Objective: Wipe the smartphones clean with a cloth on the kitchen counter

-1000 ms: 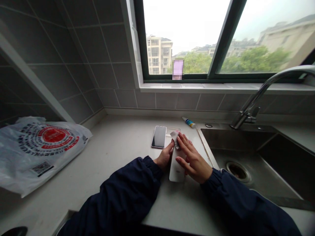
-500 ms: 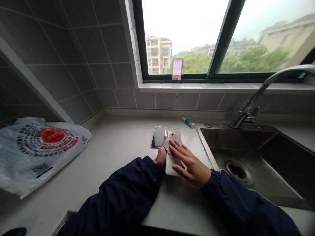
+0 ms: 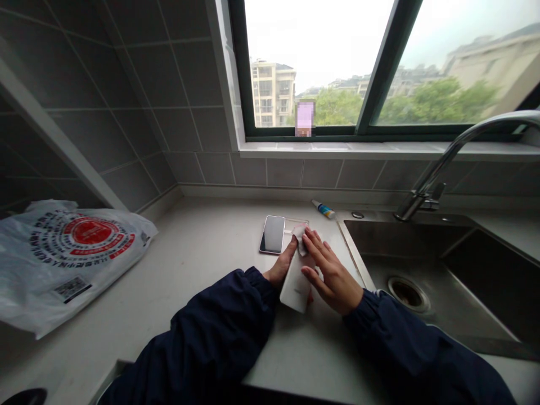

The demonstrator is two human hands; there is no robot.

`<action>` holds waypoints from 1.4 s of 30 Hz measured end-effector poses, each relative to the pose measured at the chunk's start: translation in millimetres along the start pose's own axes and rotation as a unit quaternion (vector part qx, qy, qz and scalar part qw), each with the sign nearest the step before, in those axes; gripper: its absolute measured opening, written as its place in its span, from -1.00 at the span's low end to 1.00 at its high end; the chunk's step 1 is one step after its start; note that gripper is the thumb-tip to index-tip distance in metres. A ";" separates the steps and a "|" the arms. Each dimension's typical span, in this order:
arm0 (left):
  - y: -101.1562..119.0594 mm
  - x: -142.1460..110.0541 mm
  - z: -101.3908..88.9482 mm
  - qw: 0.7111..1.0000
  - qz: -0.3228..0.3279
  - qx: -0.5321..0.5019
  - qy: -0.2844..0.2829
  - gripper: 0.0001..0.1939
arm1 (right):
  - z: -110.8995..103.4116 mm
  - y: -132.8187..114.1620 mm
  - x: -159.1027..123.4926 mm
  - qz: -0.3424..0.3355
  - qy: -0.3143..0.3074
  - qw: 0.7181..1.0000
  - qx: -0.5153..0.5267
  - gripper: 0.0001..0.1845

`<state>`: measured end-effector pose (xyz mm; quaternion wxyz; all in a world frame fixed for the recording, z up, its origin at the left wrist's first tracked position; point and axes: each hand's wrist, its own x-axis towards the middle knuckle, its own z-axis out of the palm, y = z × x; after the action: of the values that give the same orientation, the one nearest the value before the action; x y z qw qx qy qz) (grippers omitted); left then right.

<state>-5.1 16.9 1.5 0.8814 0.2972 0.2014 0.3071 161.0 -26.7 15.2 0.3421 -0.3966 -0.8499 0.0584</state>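
Observation:
A white phone (image 3: 296,287) is tilted back side up in my left hand (image 3: 282,265), whose fingers wrap round its left edge with the thumb on top. A crumpled pale wiping cloth (image 3: 301,236) lies against the upper end of the phone. My right hand (image 3: 331,271) presses the cloth there with its fingers stretched and close together. Left of these sits another phone (image 3: 272,234), dark screen up, on the counter. A thin clear flat piece (image 3: 291,221) shows partly behind the hands; its kind is unclear. Something red peeks out under the held phone.
To the right is a steel sink (image 3: 394,239) with a chrome faucet (image 3: 422,197). A small white, blue and yellow tube (image 3: 324,209) lies near the backsplash. On the left of the counter (image 3: 202,242) rests a printed white plastic bag (image 3: 76,253). A window stands behind.
The held phone has tilted, its lower end shifting left and toward me. The cloth is more bunched, and my right fingers have slid slightly right and farther up the phone.

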 end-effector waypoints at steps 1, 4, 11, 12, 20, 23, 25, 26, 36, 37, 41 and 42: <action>0.4 -0.6 0.8 1.000 -0.005 0.005 -0.005 -0.22 | -0.3 -0.4 0.2 0.002 0.003 1.000 0.005 -0.23; 1.7 -2.6 3.1 0.999 -0.033 0.022 -0.007 -0.20 | -0.8 -0.9 0.6 0.002 0.012 1.000 0.015 -0.26; -1.7 3.7 -6.9 0.999 -0.005 0.015 -0.041 -0.14 | -1.4 -3.3 0.7 -0.026 -0.015 1.000 0.007 -0.31; -2.6 5.3 -10.1 0.999 -0.005 0.012 -0.039 -0.13 | -1.7 -4.2 0.8 -0.030 -0.021 0.999 0.007 -0.30; -0.7 3.4 -2.3 1.000 -0.001 -0.008 0.005 -0.05 | -2.5 -9.8 1.0 -0.048 -0.068 0.996 0.026 -0.30; 4.5 -1.8 7.5 1.000 0.018 -0.015 0.018 -0.08 | -4.2 -14.1 0.9 -0.056 -0.091 0.994 0.038 -0.29; 7.7 -3.4 7.7 0.999 -0.001 -0.021 0.036 -0.03 | -5.9 -17.8 0.7 -0.068 -0.104 0.991 0.049 -0.29; 9.0 -3.4 5.9 0.999 -0.013 -0.028 0.044 -0.02 | -6.9 -19.6 0.6 -0.075 -0.107 0.990 0.055 -0.29; 12.2 -5.0 -6.2 0.994 0.005 -0.048 0.095 0.08 | -14.4 -34.1 -1.7 -0.166 -0.039 0.970 0.175 -0.49; 12.9 -5.9 -4.0 0.994 0.006 -0.035 0.103 0.08 | -13.9 -35.0 -2.2 -0.163 -0.025 0.969 0.184 -0.50; 15.0 -9.1 5.0 0.992 0.005 -0.007 0.128 0.06 | -10.5 -36.5 -3.8 -0.140 0.009 0.973 0.183 -0.51; 15.1 -9.5 6.2 0.991 0.008 -0.004 0.132 0.05 | -9.7 -36.4 -3.8 -0.141 0.008 0.974 0.175 -0.50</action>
<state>-15.0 17.8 17.5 0.8460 0.2522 0.3122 0.3510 145.8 -55.8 34.0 0.4176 -0.2068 -0.8712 0.1547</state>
